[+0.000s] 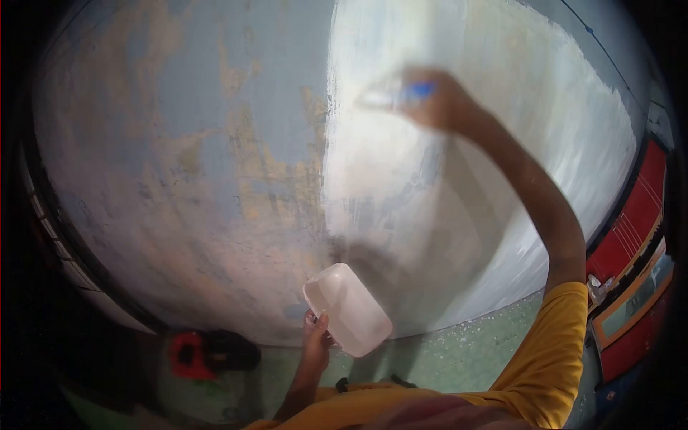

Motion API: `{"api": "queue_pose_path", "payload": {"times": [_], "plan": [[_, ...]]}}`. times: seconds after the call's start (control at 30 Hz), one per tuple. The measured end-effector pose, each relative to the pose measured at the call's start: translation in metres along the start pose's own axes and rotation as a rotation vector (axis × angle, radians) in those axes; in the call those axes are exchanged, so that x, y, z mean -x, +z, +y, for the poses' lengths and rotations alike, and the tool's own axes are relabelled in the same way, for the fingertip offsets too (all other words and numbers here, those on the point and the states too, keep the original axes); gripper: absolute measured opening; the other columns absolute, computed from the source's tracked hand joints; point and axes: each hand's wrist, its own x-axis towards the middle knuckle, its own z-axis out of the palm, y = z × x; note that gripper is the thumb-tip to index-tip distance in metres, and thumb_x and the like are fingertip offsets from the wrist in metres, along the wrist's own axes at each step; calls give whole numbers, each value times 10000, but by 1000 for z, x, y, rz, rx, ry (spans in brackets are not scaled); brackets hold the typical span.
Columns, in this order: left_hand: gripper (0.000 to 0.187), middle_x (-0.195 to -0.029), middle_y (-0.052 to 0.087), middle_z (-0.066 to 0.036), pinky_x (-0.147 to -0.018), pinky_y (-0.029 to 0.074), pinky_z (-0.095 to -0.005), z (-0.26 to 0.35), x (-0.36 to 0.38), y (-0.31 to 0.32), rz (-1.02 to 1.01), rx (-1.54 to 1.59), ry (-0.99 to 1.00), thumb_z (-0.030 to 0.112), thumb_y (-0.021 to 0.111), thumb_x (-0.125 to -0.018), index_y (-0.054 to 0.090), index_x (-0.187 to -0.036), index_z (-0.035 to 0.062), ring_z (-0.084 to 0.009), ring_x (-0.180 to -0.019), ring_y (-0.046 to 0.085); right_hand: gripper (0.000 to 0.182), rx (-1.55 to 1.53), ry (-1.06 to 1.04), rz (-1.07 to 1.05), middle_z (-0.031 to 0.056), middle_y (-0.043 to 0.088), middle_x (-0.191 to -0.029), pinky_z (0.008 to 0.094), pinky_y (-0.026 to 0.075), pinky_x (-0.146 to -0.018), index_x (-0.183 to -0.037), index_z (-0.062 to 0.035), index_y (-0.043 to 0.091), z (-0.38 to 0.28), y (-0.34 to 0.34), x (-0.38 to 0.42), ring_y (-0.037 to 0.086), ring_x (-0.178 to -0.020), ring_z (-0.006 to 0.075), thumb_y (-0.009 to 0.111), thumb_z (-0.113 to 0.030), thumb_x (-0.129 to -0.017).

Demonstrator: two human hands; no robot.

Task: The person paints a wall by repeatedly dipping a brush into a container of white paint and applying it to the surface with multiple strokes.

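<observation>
My right hand (443, 104) is raised against the upper wall, closed around a paintbrush (383, 94) with blue at its handle; both are smeared by motion. The brush overlaps the freshly whitened part of the wall (408, 161), close to its straight left border. Low in front of me, my left hand (316, 338) grips a pale rectangular plastic tub (362, 315) by its left side, thumb over the rim. The tub is tilted with its inside facing me. Left of the white area, the wall (165, 136) is worn grey with brownish patches.
Red and black objects (195, 355) stand on the green floor (473, 344) at the wall's foot, lower left. White specks dot the floor. Red furniture (625, 226) and a wood-framed panel (631, 308) line the right side. A dark cable (589, 30) runs along the upper right.
</observation>
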Motion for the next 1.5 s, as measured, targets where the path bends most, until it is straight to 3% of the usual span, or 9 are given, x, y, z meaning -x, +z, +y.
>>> {"api": "queue_pose_path", "payload": {"times": [0.17, 0.23, 0.33, 0.37, 0.6, 0.77, 0.87, 1.17, 1.5], "plan": [[417, -1111, 567, -84, -750, 513, -331, -9, 0, 8, 30, 32, 21, 295, 582, -927, 391, -1244, 105, -191, -993, 592, 205, 242, 312, 246, 132, 664, -855, 402, 500, -744, -842, -44, 669, -29, -118, -91, 614, -783, 307, 656, -247, -868], [411, -1114, 565, -87, -749, 512, -334, -12, 1, 13, 44, 56, 22, 297, 579, -930, 392, -1242, 105, -193, -991, 591, 301, 364, -188, 588, 131, 639, -819, 399, 493, -744, -810, -32, 623, 30, -123, -123, 588, -761, 286, 624, -317, -906], [420, -1123, 563, -92, -746, 510, -338, -17, 2, 15, 41, 74, 19, 306, 581, -929, 388, -1243, 105, -197, -988, 591, 359, 276, 164, 356, 145, 630, -838, 408, 491, -774, -867, -10, 603, -9, -107, -87, 586, -781, 275, 619, -366, -913], [428, -1126, 561, -92, -743, 509, -339, -19, 2, 14, 40, 75, 25, 308, 581, -928, 384, -1248, 104, -199, -987, 591, 275, 582, -105, 367, 162, 659, -969, 420, 489, -809, -1027, -67, 652, 82, -73, -78, 617, -889, 338, 606, -275, -853], [484, -1137, 558, -91, -729, 506, -323, -20, 5, 5, 67, 54, 25, 308, 591, -919, 360, -1290, 99, -198, -986, 593, 138, -27, -423, 130, 111, 670, -907, 385, 530, -677, -870, -85, 644, -28, 7, 19, 621, -742, 269, 697, -182, -788], [484, -1137, 559, -84, -721, 504, -302, -16, 5, 2, 62, 53, 62, 309, 597, -915, 365, -1286, 101, -181, -983, 593, 495, 439, 8, 73, 174, 656, -754, 420, 520, -672, -821, -12, 652, 40, -70, -84, 631, -678, 322, 609, -504, -855], [483, -1135, 559, -81, -718, 503, -293, -14, 7, 3, 90, 54, 58, 312, 600, -913, 369, -1283, 103, -175, -982, 594, 389, 88, 458, 281, 167, 641, -946, 410, 488, -787, -963, 1, 598, -34, -126, -123, 605, -870, 282, 644, -379, -893], [488, -1128, 567, -74, -712, 509, -292, -12, 11, -11, 104, 51, 62, 332, 606, -907, 377, -1278, 112, -173, -978, 598, 108, 205, -467, 151, 74, 650, -909, 386, 529, -677, -876, -94, 645, -25, 0, -10, 624, -799, 240, 646, -175, -806], [512, -1130, 560, -85, -743, 492, -313, -4, 9, -12, 116, 28, 58, 357, 614, -900, 373, -1271, 100, -180, -980, 589, 307, 120, 496, 54, 179, 633, -954, 429, 479, -796, -945, -1, 607, -40, -112, -121, 600, -890, 322, 655, -297, -879]]}}
